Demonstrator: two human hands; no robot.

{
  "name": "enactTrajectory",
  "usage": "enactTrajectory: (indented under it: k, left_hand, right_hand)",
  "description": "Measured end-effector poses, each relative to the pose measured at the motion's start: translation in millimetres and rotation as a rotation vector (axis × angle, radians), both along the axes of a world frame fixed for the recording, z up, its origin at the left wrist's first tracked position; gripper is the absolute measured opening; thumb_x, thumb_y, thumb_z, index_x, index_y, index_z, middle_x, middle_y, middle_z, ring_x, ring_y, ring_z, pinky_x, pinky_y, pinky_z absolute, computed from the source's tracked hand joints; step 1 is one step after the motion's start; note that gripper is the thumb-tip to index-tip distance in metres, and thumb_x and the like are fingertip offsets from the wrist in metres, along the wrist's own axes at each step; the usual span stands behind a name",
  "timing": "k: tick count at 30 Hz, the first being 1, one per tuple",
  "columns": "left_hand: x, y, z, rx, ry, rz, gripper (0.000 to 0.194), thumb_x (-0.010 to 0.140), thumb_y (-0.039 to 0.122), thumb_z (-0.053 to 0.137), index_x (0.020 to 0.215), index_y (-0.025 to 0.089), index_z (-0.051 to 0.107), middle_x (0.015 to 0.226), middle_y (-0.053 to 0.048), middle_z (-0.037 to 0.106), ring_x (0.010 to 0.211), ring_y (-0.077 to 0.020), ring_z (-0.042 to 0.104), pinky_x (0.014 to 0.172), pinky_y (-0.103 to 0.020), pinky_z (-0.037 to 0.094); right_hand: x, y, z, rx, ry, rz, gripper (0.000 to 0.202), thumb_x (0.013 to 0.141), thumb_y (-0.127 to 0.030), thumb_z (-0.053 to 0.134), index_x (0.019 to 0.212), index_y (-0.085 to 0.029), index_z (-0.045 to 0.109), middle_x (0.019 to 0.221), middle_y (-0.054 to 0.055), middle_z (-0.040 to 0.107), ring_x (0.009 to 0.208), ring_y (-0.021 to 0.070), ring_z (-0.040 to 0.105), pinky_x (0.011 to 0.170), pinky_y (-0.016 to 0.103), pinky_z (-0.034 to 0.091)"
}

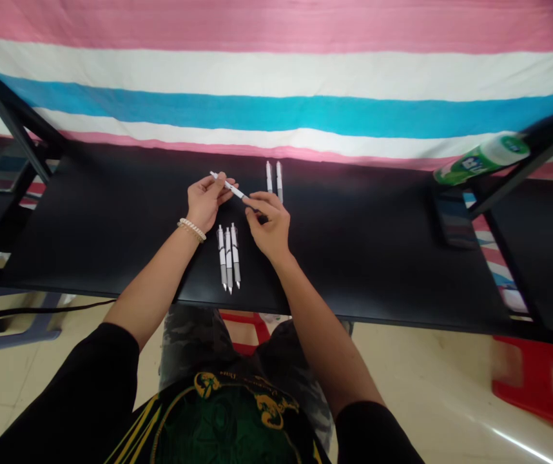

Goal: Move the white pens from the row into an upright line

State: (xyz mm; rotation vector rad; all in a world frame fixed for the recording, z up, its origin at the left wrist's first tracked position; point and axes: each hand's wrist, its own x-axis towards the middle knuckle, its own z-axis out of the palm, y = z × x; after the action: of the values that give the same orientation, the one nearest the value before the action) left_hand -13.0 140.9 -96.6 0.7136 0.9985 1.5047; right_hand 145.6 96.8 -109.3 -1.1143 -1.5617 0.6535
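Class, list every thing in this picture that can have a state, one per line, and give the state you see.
Left hand: closed on one end of a white pen.
Right hand: fingertips pinching the pen's other end.
Held white pen: lifted off the table, slanted.
Three pens: lying side by side on the black table.
Two pens: lying side by side, farther back.
Green bottle: tilted, cap on.

Green bottle (482, 158) right, red stool (537, 386) below.

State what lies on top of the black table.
On the black table: three pens side by side, two pens farther back. The hands hide the surface beneath them.
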Motion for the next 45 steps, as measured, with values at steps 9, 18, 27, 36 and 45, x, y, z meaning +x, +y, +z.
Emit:
enactTrajectory:
  k: [9,18,27,36,45]
  left_hand:
    - [-2.3,2.1,-2.4,-0.001,-0.002,-0.015,0.031,0.076,0.041,0.085,0.082,0.015,0.069,0.091,-0.009,0.076,0.088,-0.0191,0.075,0.088,-0.034,0.06]
    - [-1.8,1.3,-2.3,0.021,-0.028,-0.019,0.028,0.078,0.039,0.083,0.081,0.014,0.07,0.09,-0.009,0.076,0.086,-0.0183,0.075,0.087,-0.034,0.061]
    - [-2.9,2.2,-5.5,0.012,-0.013,-0.013,0.026,0.081,0.038,0.081,0.084,0.015,0.069,0.094,-0.01,0.076,0.09,-0.0194,0.075,0.089,-0.035,0.06]
    - [-4.2,1.9,-4.5,-0.004,-0.05,0.02,0.025,0.085,0.04,0.077,0.09,0.018,0.065,0.098,-0.009,0.076,0.1,-0.0222,0.074,0.094,-0.037,0.059]
    - [-7.8,1.7,1.6,-0.037,-0.132,0.06,0.036,0.09,0.061,0.062,0.1,0.028,0.053,0.092,-0.001,0.073,0.101,-0.0248,0.075,0.088,-0.04,0.06]
  right_hand:
    - [0.8,0.7,0.3,-0.054,0.033,-0.013,0.027,0.091,-0.035,0.065,0.115,-0.027,0.072,0.114,0.006,0.069,0.088,0.0162,0.068,0.063,0.026,0.056]
    - [0.7,1.0,1.2,-0.082,0.067,-0.02,0.026,0.09,-0.038,0.066,0.111,-0.025,0.072,0.101,0.005,0.073,0.085,0.0169,0.069,0.071,0.03,0.058]
    - [3.6,2.6,0.0,-0.137,0.106,0.005,0.031,0.09,-0.04,0.066,0.118,-0.028,0.072,0.108,0.004,0.073,0.075,0.0128,0.067,0.064,0.027,0.057]
    - [5.3,6.9,-3.9,-0.152,0.164,-0.061,0.025,0.09,-0.039,0.065,0.108,-0.025,0.076,0.09,0.003,0.073,0.067,0.0125,0.066,0.063,0.028,0.058]
    - [6.6,4.8,-0.2,-0.168,0.141,-0.064,0.024,0.094,-0.036,0.06,0.107,-0.022,0.074,0.078,0.001,0.071,0.06,0.0111,0.063,0.062,0.027,0.055]
